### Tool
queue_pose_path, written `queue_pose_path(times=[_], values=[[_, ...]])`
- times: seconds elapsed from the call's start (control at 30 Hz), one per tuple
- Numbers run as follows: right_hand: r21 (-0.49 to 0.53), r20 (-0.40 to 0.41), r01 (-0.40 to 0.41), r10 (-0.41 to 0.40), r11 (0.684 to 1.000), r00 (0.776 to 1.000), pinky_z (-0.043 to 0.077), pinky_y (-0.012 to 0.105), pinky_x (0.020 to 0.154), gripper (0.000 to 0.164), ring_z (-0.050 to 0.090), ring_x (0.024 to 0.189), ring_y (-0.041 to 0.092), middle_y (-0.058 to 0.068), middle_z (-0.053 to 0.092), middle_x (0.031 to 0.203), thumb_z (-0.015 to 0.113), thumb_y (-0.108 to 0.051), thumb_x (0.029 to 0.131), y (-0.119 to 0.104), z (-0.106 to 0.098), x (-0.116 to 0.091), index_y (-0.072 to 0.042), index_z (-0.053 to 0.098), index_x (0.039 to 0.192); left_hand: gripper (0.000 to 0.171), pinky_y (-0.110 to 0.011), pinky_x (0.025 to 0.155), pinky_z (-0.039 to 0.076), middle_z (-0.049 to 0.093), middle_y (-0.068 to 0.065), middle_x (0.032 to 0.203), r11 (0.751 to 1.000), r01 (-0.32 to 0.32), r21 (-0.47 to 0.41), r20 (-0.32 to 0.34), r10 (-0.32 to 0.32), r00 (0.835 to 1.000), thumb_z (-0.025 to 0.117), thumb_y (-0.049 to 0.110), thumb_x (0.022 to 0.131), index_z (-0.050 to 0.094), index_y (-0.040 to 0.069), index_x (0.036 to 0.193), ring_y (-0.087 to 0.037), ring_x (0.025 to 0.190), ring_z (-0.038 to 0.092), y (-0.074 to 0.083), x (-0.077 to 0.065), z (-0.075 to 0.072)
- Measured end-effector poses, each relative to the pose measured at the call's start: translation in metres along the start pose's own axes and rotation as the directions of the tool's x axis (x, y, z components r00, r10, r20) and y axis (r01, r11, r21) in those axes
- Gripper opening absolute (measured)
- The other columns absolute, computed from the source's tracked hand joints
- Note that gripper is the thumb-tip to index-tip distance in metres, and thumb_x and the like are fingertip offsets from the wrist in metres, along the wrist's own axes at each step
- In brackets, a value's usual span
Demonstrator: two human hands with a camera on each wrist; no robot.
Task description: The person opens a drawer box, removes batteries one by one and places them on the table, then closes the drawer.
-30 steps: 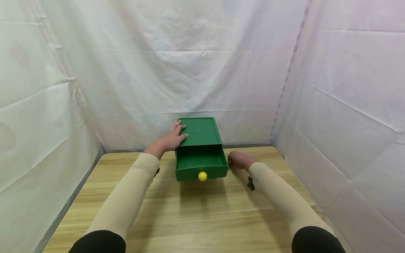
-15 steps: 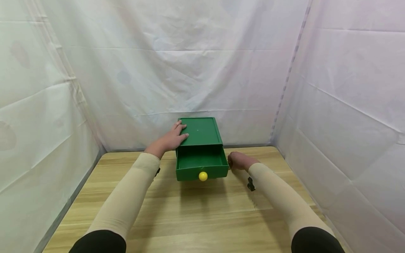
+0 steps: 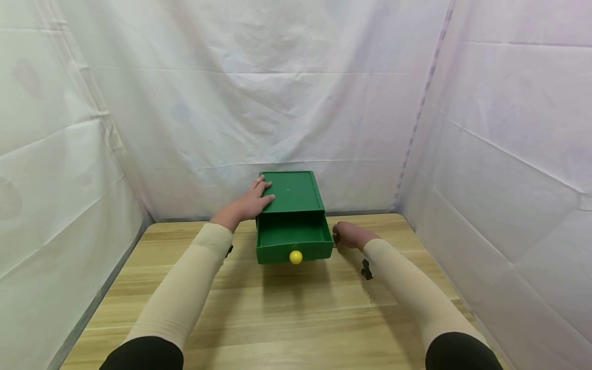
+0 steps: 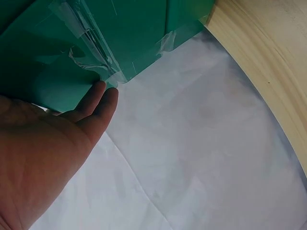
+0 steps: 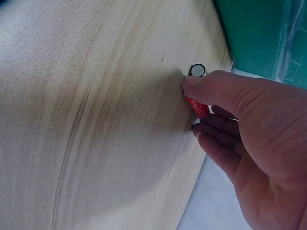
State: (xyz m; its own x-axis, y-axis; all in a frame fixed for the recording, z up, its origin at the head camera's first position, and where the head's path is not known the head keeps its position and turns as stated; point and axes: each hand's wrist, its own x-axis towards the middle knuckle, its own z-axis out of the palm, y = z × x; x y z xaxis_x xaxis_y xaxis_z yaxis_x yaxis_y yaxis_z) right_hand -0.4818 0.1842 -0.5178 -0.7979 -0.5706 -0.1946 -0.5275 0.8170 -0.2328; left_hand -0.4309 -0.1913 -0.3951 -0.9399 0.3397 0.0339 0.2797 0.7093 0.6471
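Note:
A green box [image 3: 291, 192] stands at the table's back edge, its drawer [image 3: 275, 254] pulled out toward me. The drawer front carries a round yellow knob [image 3: 296, 257]. My left hand [image 3: 250, 204] rests on the left edge of the box top, thumb and fingers spread; in the left wrist view its fingertips touch the taped green side. To the right of the drawer, close to the tabletop, my right hand [image 3: 351, 235] pinches a small red battery [image 5: 199, 108] with a silver end between thumb and fingers. Part of the battery is hidden behind the thumb.
The wooden table [image 3: 287, 329] reaches back to a white cloth [image 3: 296, 113] hanging just behind the box. More white cloth hangs at the left and right sides. Clear tape [image 4: 91, 40] runs along the side of the box.

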Motion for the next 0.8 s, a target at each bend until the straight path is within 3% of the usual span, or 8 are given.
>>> queue_pose_path(times=[0.17, 0.27, 0.4, 0.5, 0.63, 0.8], values=[[0.026, -0.003, -0.010, 0.010, 1.000, 1.000, 0.053, 0.042, 0.083, 0.005, 0.060, 0.085, 0.020, 0.004, 0.067, 0.094, 0.074, 0.001, 0.104, 0.000, -0.001, -0.002, -0.002, 0.072, 0.108, 0.066, -0.062, 0.133, 0.017, -0.010, -0.012, 0.185, 1.000, -0.005, -0.007, -0.003, 0.005, 1.000, 0.042, 0.037, 0.121, 0.023, 0.007, 0.177, -0.039, 0.170, -0.002, 0.000, -0.001, -0.001], [0.050, -0.014, -0.023, 0.024, 0.999, 1.000, 0.057, 0.047, 0.093, 0.027, 0.065, 0.095, 0.024, 0.011, 0.070, 0.105, 0.079, -0.001, 0.101, 0.000, -0.002, -0.002, 0.005, 0.070, 0.126, 0.066, -0.063, 0.132, 0.017, -0.010, -0.011, 0.185, 1.000, -0.004, -0.009, -0.003, 0.004, 1.000, 0.043, 0.038, 0.121, 0.023, 0.007, 0.177, -0.039, 0.170, -0.002, 0.000, -0.001, -0.001], [0.074, -0.053, -0.029, 0.033, 0.997, 0.998, 0.054, 0.055, 0.108, 0.056, 0.067, 0.122, 0.036, 0.023, 0.067, 0.135, 0.081, -0.006, 0.100, 0.003, -0.002, -0.001, 0.009, 0.059, 0.149, 0.067, -0.063, 0.132, 0.018, -0.010, -0.011, 0.185, 1.000, -0.006, -0.011, -0.005, 0.006, 1.000, 0.042, 0.038, 0.121, 0.023, 0.008, 0.177, -0.039, 0.170, -0.001, -0.002, 0.000, 0.000], [0.089, -0.098, -0.019, 0.028, 0.996, 0.995, 0.054, 0.056, 0.109, 0.051, 0.065, 0.130, 0.040, 0.025, 0.065, 0.143, 0.077, -0.010, 0.104, 0.002, -0.005, -0.001, 0.008, 0.060, 0.149, 0.066, -0.063, 0.132, 0.018, -0.010, -0.011, 0.185, 1.000, -0.006, -0.009, -0.007, 0.006, 1.000, 0.042, 0.038, 0.121, 0.023, 0.008, 0.177, -0.039, 0.170, -0.001, -0.003, 0.001, 0.000], [0.108, -0.187, 0.000, 0.021, 0.994, 0.982, 0.059, 0.054, 0.100, 0.037, 0.070, 0.117, 0.035, 0.020, 0.072, 0.127, 0.072, -0.014, 0.109, -0.010, -0.017, -0.012, 0.006, 0.066, 0.140, 0.066, -0.063, 0.132, 0.018, -0.010, -0.011, 0.185, 1.000, -0.002, -0.007, -0.005, 0.002, 1.000, 0.042, 0.038, 0.121, 0.023, 0.008, 0.177, -0.039, 0.170, -0.001, -0.003, 0.002, 0.001], [0.168, -0.367, 0.041, 0.024, 0.985, 0.930, 0.061, 0.050, 0.082, 0.018, 0.070, 0.091, 0.026, 0.010, 0.073, 0.103, 0.069, -0.015, 0.110, -0.034, -0.038, -0.032, -0.001, 0.074, 0.119, 0.067, -0.063, 0.132, 0.018, -0.010, -0.010, 0.186, 1.000, 0.000, -0.012, -0.004, 0.000, 1.000, 0.042, 0.039, 0.121, 0.023, 0.009, 0.177, -0.039, 0.170, 0.000, -0.002, 0.002, 0.001]])
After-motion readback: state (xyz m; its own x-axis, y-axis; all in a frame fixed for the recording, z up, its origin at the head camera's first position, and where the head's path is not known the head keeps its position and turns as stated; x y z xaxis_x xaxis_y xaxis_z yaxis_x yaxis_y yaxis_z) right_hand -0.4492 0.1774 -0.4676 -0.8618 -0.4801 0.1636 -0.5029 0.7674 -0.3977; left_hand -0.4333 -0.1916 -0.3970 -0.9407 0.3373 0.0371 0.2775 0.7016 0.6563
